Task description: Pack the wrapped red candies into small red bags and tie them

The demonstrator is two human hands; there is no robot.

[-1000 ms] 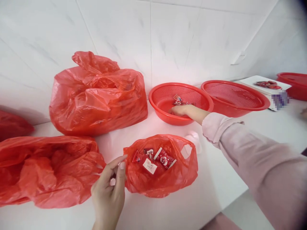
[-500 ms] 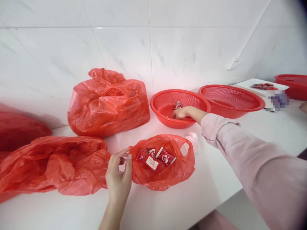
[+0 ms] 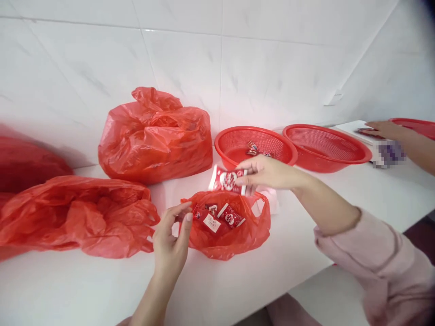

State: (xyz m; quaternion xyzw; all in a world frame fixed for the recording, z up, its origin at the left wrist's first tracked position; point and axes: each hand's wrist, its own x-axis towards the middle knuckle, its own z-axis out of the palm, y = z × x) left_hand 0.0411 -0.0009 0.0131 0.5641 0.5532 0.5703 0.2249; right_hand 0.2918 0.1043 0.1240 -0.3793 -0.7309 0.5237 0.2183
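Observation:
My right hand (image 3: 260,174) grips a small red-and-white snack packet (image 3: 227,179) between thumb and fingers, just above the far rim of an open red plastic bag (image 3: 234,244). Inside the bag lie several small wrapped packets, one being a red packet (image 3: 230,216), and a white paper label (image 3: 212,222). At the bag's left edge, my left hand (image 3: 171,235) holds the plastic between thumb and fingers. Behind my right hand stands a red perforated basin (image 3: 234,136) with a few small wrapped packets (image 3: 252,148) in it.
A bulging red bag (image 3: 156,145) sits by the tiled wall, with a slack red bag (image 3: 78,217) at left. Another red basin (image 3: 326,149) stands to the right. Further right, another person's hand (image 3: 387,130) is over a white scale (image 3: 351,128).
My right hand has come out of the basin and moved toward the bag, now with a snack packet. My left hand stays at the bag's edge. Another person's hand has reached over the scale.

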